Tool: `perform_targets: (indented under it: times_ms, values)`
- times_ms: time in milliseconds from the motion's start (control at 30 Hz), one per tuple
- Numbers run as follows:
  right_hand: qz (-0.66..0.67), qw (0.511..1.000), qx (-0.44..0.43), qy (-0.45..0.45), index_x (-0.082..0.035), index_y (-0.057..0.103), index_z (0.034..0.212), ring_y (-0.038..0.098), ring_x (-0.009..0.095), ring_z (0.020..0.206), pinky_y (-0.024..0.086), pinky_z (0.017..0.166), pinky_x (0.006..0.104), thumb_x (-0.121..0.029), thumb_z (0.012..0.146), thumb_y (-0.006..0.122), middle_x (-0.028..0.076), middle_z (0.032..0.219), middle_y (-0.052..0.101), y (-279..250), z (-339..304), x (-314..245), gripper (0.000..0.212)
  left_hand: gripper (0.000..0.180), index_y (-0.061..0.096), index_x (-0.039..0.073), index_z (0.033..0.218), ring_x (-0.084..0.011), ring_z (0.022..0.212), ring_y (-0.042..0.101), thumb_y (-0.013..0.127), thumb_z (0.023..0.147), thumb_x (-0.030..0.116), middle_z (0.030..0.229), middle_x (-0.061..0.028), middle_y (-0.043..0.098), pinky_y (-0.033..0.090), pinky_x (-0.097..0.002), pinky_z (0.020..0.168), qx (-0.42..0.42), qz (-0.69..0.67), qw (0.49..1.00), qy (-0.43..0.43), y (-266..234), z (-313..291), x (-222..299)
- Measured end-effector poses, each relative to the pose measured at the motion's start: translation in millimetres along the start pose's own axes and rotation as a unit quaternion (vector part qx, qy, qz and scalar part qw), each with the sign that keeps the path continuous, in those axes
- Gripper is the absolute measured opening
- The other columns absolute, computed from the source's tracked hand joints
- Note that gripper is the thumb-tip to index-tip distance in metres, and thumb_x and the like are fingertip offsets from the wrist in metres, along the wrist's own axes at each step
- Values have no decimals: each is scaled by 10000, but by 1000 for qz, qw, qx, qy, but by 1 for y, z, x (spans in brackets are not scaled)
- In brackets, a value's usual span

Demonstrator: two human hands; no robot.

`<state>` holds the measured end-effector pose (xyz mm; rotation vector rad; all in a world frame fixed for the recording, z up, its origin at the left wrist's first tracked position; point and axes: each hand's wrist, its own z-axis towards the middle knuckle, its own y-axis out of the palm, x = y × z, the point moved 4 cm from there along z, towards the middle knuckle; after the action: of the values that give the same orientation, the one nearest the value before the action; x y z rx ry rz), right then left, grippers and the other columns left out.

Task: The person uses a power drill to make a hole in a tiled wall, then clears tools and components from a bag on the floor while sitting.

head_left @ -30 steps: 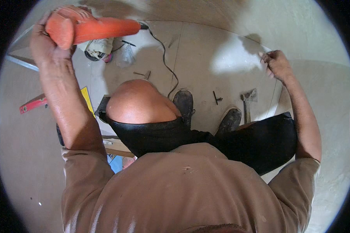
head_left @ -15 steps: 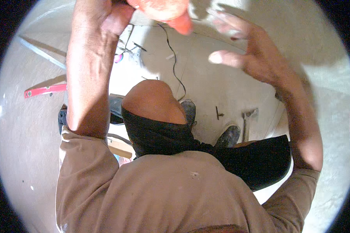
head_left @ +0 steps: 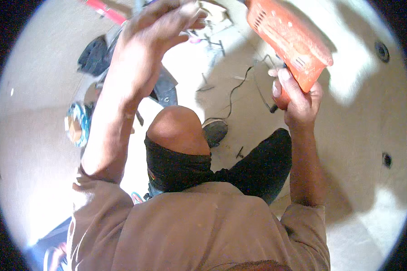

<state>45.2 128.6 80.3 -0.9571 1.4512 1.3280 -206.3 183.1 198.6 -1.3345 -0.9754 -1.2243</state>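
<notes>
An orange power drill (head_left: 287, 38), dusted with white, is raised at the upper right. My right hand (head_left: 300, 99) grips it by the handle, with the thumb on the near side; the drill's front end runs out of view at the top. At the upper left my left hand (head_left: 156, 38) is lifted, its fingers loosely bent and the thumb apart, with nothing visible in it. That hand is slightly blurred and stands clear of the drill.
A dark cable (head_left: 233, 97) snakes over the pale floor. A red spirit level (head_left: 106, 11) is at the top left, near a black cloth or bag (head_left: 94, 55). A blue-and-white roll (head_left: 79, 124) is at the left. Two dark round openings (head_left: 381, 51) mark the wall at right.
The drill has passed from my left hand's side at the top into my right hand, which was open before. My left hand is now away from it, and the view has turned.
</notes>
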Motion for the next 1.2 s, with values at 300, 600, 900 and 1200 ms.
perform_targets:
  times_ms: [300, 600, 900, 1200]
  values:
    - [-270, 949, -91, 136, -21, 672, 994, 472, 55, 510, 345, 430, 245, -92, 838, 720, -37, 652, 534, -8, 25, 70, 178, 783, 510, 68, 1433, -430, 1276, 530, 738, 836, 520, 1389, -255, 520, 444, -510, 1057, 102, 457, 880, -80, -31, -255, -16]
    - [-434, 837, -251, 219, -62, 677, 989, 468, 64, 485, 356, 401, 253, -127, 822, 693, -25, 651, 525, 54, 8, 42, 179, 802, 348, 129, 1543, -514, 1377, 369, 707, 878, 397, 1528, -313, 313, 342, -544, 1138, 291, 362, 875, -138, -3, -371, 10]
    - [-559, 674, -479, -63, 15, 694, 1011, 613, 185, 620, 486, 603, 359, -175, 818, 722, 105, 761, 660, 138, 4, -36, 273, 423, 655, 57, 1171, -384, 1220, 551, 701, 862, 341, 1259, -204, 580, 433, -558, 1044, 307, 434, 847, -14, 3, -334, 55]
    - [-582, 708, -374, 142, -26, 706, 945, 591, 148, 525, 461, 468, 353, -148, 825, 740, 47, 683, 637, 121, 16, 23, 175, 235, 677, -66, 950, -193, 762, 642, 648, 952, 167, 845, -121, 696, 532, -324, 725, 438, 132, 889, 5, -155, -261, -10]
